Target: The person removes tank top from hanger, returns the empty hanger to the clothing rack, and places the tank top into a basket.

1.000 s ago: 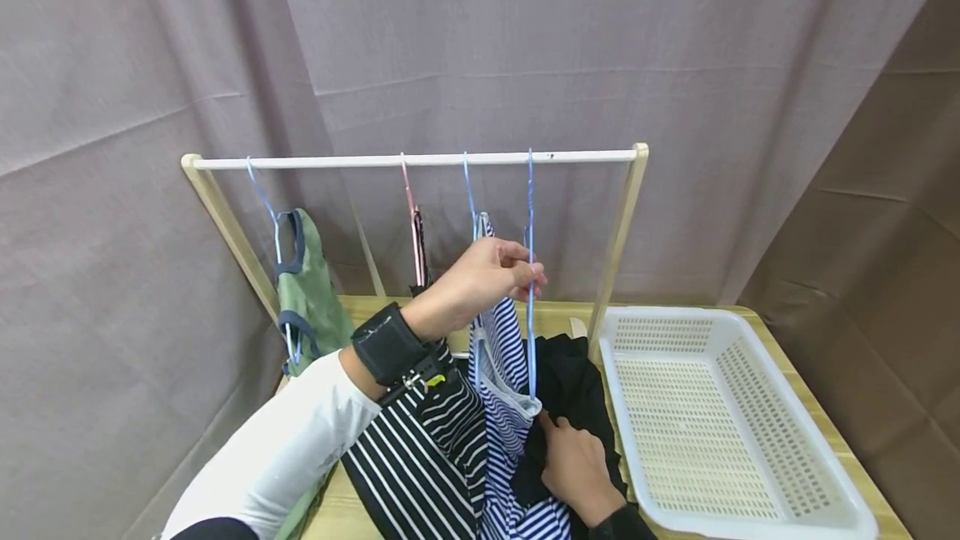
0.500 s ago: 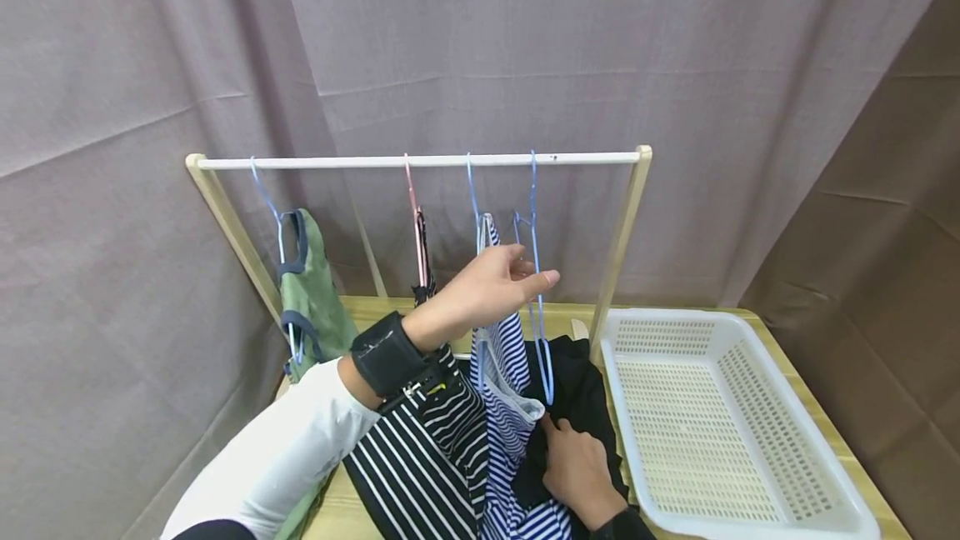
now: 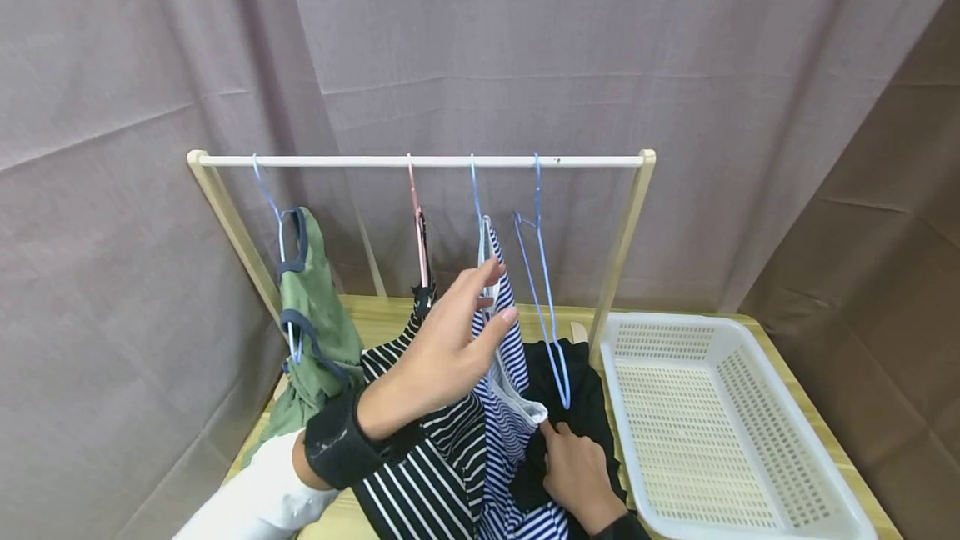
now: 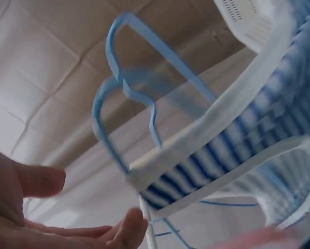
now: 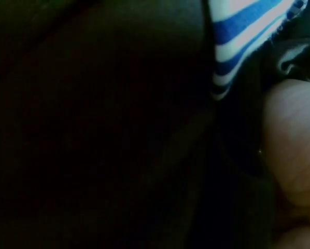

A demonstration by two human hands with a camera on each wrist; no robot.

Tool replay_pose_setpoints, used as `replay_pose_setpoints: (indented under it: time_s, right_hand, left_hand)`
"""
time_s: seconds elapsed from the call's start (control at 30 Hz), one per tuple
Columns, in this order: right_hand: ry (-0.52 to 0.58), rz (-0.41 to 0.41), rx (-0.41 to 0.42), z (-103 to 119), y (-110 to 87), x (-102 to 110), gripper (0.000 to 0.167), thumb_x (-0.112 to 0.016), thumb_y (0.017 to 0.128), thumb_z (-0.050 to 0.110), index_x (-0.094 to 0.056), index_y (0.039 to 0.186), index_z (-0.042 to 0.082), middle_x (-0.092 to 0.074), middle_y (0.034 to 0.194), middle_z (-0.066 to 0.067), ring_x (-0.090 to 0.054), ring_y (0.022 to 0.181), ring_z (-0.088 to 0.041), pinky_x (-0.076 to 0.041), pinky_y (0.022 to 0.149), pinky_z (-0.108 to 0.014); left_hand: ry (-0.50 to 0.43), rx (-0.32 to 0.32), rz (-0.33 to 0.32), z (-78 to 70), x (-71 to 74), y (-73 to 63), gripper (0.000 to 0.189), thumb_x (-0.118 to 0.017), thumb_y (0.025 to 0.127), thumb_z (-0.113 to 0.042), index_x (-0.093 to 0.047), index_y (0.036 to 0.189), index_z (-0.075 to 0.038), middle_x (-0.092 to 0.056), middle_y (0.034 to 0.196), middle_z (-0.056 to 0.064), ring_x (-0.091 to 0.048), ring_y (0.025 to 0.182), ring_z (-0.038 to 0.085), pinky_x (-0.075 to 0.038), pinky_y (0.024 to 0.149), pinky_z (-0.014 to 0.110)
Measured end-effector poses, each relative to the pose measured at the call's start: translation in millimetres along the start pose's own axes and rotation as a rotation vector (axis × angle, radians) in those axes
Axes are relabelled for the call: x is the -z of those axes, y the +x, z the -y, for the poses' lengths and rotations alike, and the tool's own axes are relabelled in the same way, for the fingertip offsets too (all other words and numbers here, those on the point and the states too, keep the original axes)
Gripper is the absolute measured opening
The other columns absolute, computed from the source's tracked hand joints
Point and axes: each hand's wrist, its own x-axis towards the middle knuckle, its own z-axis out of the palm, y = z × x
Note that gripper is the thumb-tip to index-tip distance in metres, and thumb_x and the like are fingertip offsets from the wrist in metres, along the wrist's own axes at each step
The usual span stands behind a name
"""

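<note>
My left hand [image 3: 442,340] is raised in front of a blue-and-white striped garment [image 3: 513,348], fingers spread and nothing held. That garment hangs on a blue hanger and has pale trim. In the left wrist view the left hand [image 4: 56,207] is apart from its striped shoulder strap [image 4: 191,171]. A bare blue hanger [image 3: 552,315] hangs to the right, turned at an angle. Low down, my right hand [image 3: 579,473] grips a black garment [image 3: 577,377] with curled fingers, close to the striped garment's trim. The right wrist view is mostly dark cloth [image 5: 103,129].
A white rail [image 3: 337,162] on wooden posts spans the table. It carries a green sleeveless garment [image 3: 318,307] at the left and a black-and-white striped garment [image 3: 420,473] on a pink hanger. A white perforated basket [image 3: 615,419] stands at the right.
My left hand has let go of the bare blue hanger and moved left and down. The hanger has swung round to face more forward. My right hand has stayed in place.
</note>
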Motion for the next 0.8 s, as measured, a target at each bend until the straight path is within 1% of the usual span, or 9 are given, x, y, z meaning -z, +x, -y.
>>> replay_pose_setpoints:
  time_s: [0.07, 0.17, 0.2, 0.37, 0.47, 0.53, 0.63, 0.7, 0.8]
  right_hand:
    - [-0.001, 0.0, -0.004, -0.1, -0.1, 0.4, 0.038, -0.079, 0.085, 0.012, -0.075, 0.122, 0.012, -0.067, 0.088, -0.009, -0.056, 0.057, -0.028, -0.042, 0.046, -0.043]
    - [0.005, -0.005, -0.009, 0.7, -0.6, 1.0, 0.036, -0.078, 0.086, 0.012, -0.076, 0.123, 0.013, -0.066, 0.087, -0.007, -0.053, 0.055, -0.026, -0.039, 0.045, -0.04]
    - [0.008, -0.014, -0.007, 0.8, -1.2, 0.9, 0.035, -0.078, 0.086, 0.012, -0.076, 0.121, 0.013, -0.065, 0.085, -0.007, -0.051, 0.054, -0.026, -0.037, 0.045, -0.039]
    - [0.004, -0.036, -0.001, 0.8, -3.3, -0.2, 0.033, -0.078, 0.085, 0.01, -0.076, 0.118, 0.014, -0.061, 0.08, -0.006, -0.048, 0.052, -0.024, -0.033, 0.044, -0.037]
    - [0.003, -0.039, 0.005, 1.4, -3.3, -0.9, 0.034, -0.078, 0.085, 0.01, -0.076, 0.118, 0.014, -0.062, 0.08, -0.006, -0.048, 0.052, -0.024, -0.034, 0.044, -0.038]
    - [-0.002, -0.052, 0.01, 1.7, -3.5, -0.6, 0.034, -0.079, 0.084, 0.01, -0.077, 0.117, 0.015, -0.063, 0.082, -0.006, -0.05, 0.053, -0.026, -0.036, 0.044, -0.039]
    - [-0.014, -0.058, 0.013, 1.3, -3.6, 1.1, 0.034, -0.079, 0.083, 0.011, -0.076, 0.117, 0.014, -0.066, 0.085, -0.008, -0.054, 0.054, -0.029, -0.04, 0.045, -0.042]
    - [-0.017, -0.052, 0.017, 0.2, -3.5, 2.2, 0.034, -0.077, 0.083, 0.01, -0.076, 0.117, 0.014, -0.067, 0.086, -0.009, -0.055, 0.054, -0.029, -0.041, 0.045, -0.043]
    - [-0.015, -0.041, 0.017, -2.1, -3.6, 3.7, 0.032, -0.075, 0.084, 0.009, -0.075, 0.116, 0.013, -0.067, 0.086, -0.009, -0.053, 0.053, -0.028, -0.04, 0.044, -0.042]
  left_hand:
    - [-0.011, -0.049, -0.045, 6.6, -5.5, -15.7, 0.06, -0.057, 0.11, -0.016, -0.036, 0.163, 0.0, -0.049, 0.161, 0.019, -0.063, 0.135, 0.035, -0.056, 0.113, 0.05]
    - [-0.055, -0.067, -0.119, 19.2, -15.5, -37.3, 0.055, -0.056, 0.109, -0.012, -0.041, 0.161, -0.002, -0.051, 0.16, 0.017, -0.062, 0.134, 0.033, -0.055, 0.112, 0.051]
    - [-0.075, -0.073, -0.14, 24.9, -19.7, -44.0, 0.053, -0.056, 0.109, -0.01, -0.042, 0.16, -0.001, -0.052, 0.159, 0.017, -0.061, 0.134, 0.033, -0.055, 0.113, 0.048]
    - [-0.22, -0.021, -0.198, 53.4, -43.6, -73.6, 0.045, -0.052, 0.11, -0.005, -0.048, 0.154, 0.004, -0.057, 0.153, 0.018, -0.059, 0.139, 0.033, -0.054, 0.116, 0.039]
    - [-0.262, 0.055, -0.207, 66.6, -57.5, -87.1, 0.041, -0.052, 0.11, -0.004, -0.054, 0.15, 0.002, -0.06, 0.149, 0.018, -0.06, 0.138, 0.03, -0.053, 0.117, 0.035]
    - [-0.262, 0.131, -0.189, 74.5, -65.2, -93.8, 0.039, -0.053, 0.11, -0.006, -0.056, 0.149, 0.0, -0.062, 0.147, 0.017, -0.062, 0.136, 0.03, -0.054, 0.115, 0.032]
    - [-0.256, 0.242, -0.144, 90.0, -77.0, -101.4, 0.038, -0.054, 0.111, -0.01, -0.057, 0.147, 0.001, -0.063, 0.146, 0.018, -0.063, 0.135, 0.034, -0.056, 0.112, 0.029]
    - [-0.234, 0.283, -0.121, 103.4, -84.8, -105.2, 0.039, -0.053, 0.111, -0.013, -0.057, 0.146, 0.003, -0.062, 0.145, 0.02, -0.063, 0.134, 0.037, -0.057, 0.11, 0.031]
    - [-0.217, 0.331, -0.102, 124.9, -95.5, -108.0, 0.039, -0.052, 0.112, -0.014, -0.056, 0.146, 0.006, -0.062, 0.145, 0.023, -0.064, 0.134, 0.039, -0.058, 0.11, 0.039]
